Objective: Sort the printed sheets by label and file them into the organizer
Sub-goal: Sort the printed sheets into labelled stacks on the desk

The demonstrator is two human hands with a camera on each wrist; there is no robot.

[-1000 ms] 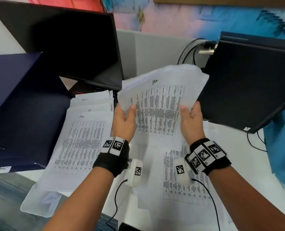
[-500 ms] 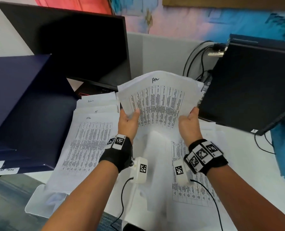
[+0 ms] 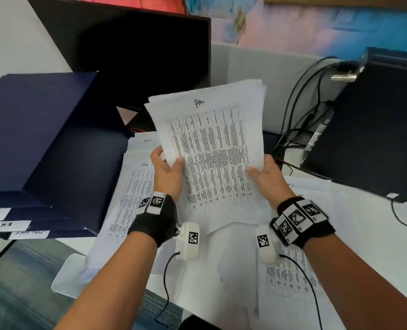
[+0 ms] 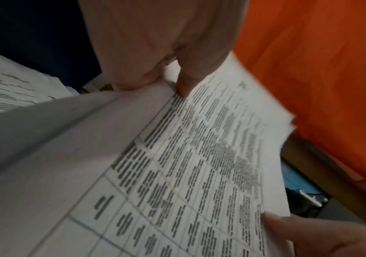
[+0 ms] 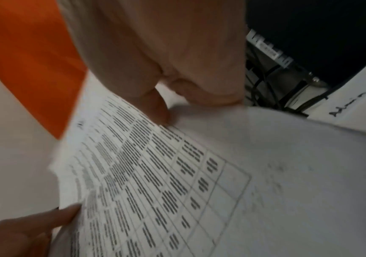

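Observation:
I hold a sheaf of printed sheets (image 3: 212,148) up over the desk, its top page a table with a handwritten label. My left hand (image 3: 168,166) pinches its left edge, thumb on the front. At the right edge my right hand (image 3: 265,172) grips the same sheaf. The left wrist view shows the sheaf (image 4: 199,165) pinched near its corner; the right wrist view shows the sheaf (image 5: 155,173) under my thumb. The dark blue organizer (image 3: 38,144) lies at the left, with white labels on its front edges.
More labelled sheets (image 3: 135,186) lie fanned on the desk beside the organizer, and others (image 3: 290,279) lie under my right arm. A black monitor (image 3: 135,55) stands behind; a black computer case (image 3: 376,127) with cables is at the right. A white stand base (image 3: 66,275) sits near the desk's front edge.
The sheaf has straightened from a curved, bowed shape into a flatter stack and swung a little to the right. Both hands keep hold of its edges.

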